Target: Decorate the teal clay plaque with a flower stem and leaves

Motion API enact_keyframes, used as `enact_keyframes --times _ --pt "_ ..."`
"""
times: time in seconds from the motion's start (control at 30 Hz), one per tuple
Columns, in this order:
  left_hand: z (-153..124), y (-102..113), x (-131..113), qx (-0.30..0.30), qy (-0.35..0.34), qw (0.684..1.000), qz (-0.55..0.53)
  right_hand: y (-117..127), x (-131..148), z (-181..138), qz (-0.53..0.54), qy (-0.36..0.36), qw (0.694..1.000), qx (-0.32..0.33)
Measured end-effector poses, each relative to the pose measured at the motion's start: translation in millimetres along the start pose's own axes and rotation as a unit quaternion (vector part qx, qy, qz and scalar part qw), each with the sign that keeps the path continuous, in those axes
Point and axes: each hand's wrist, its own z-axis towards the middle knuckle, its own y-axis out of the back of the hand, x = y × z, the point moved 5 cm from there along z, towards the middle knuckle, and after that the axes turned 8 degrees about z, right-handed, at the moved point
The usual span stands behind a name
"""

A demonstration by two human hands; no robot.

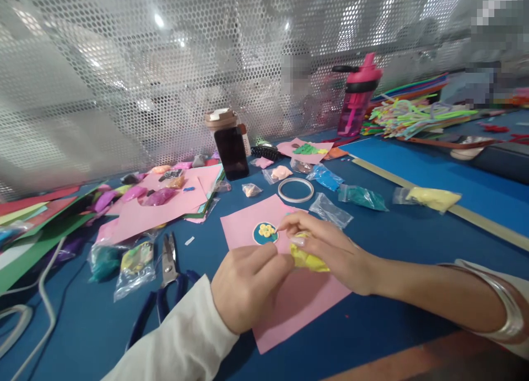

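A pink paper sheet (297, 298) lies on the blue table in front of me. On it sits a small teal clay disc (265, 233) with several yellow balls on top. My right hand (330, 251) holds a lump of yellow clay (308, 258), and its forefinger and thumb pinch at the disc's right edge. My left hand (248, 284) is curled closed just below the disc, its fingertips against the yellow clay.
Blue-handled scissors (167, 282) lie left of my hands. Small bags of coloured clay (361, 196), a tape ring (296, 189), a dark cup (229, 144), a pink bottle (357, 94), paper sheets (157, 210) and pipe cleaners (417, 116) crowd the table. A perforated metal screen (124, 66) stands behind.
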Motion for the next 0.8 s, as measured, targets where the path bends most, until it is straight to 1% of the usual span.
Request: enact_keyframes --times 0.03,0.07,0.1,0.17,0.23,0.3,0.37,0.47,0.53,0.63,0.7,0.77,0.8 --pt "-0.2 1.9 -3.8 -0.013 -0.026 0.999 0.021 -0.2 0.6 -0.1 -0.001 0.000 1.000 -0.001" --pt "-0.3 3.2 -5.9 -0.017 -0.038 0.999 0.020 -0.3 2.0 -0.5 -0.007 0.008 1.000 0.000" --pt "0.0 4.0 -5.7 -0.011 -0.030 0.999 0.000 -0.1 3.9 -1.2 -0.019 0.024 1.000 -0.001" --pt "1.1 4.3 0.4 0.013 0.040 0.996 -0.073 1.5 8.9 -3.7 -0.061 0.077 0.995 -0.014" --pt "1.6 2.7 7.1 0.037 0.110 0.985 -0.130 3.2 13.6 -7.2 -0.121 0.146 0.981 -0.036" --pt "2.6 1.8 11.0 0.041 0.140 0.979 -0.142 2.9 16.0 -10.1 -0.180 0.205 0.961 -0.048" --pt "3.8 -0.2 12.9 0.045 0.137 0.981 -0.131 0.7 16.5 -11.0 -0.219 0.242 0.944 -0.046" --pt "4.3 -5.6 14.6 0.070 0.119 0.985 -0.105 -2.0 17.7 -10.2 -0.254 0.266 0.928 -0.053" --pt "3.9 -8.7 15.3 0.088 0.120 0.985 -0.089 -4.4 20.4 -10.1 -0.276 0.286 0.916 -0.059" --pt "3.4 -13.9 14.4 0.135 0.143 0.977 -0.084 -8.8 24.3 -11.4 -0.322 0.328 0.885 -0.068" --pt "3.4 -17.6 12.4 0.171 0.161 0.967 -0.097 -10.8 24.8 -11.7 -0.350 0.344 0.868 -0.078" --pt "3.9 -20.0 10.2 0.189 0.175 0.960 -0.108 -11.4 24.4 -11.2 -0.357 0.348 0.862 -0.089" --pt "4.4 -20.9 9.1 0.192 0.179 0.959 -0.110 -11.0 24.2 -11.0 -0.350 0.346 0.865 -0.095"
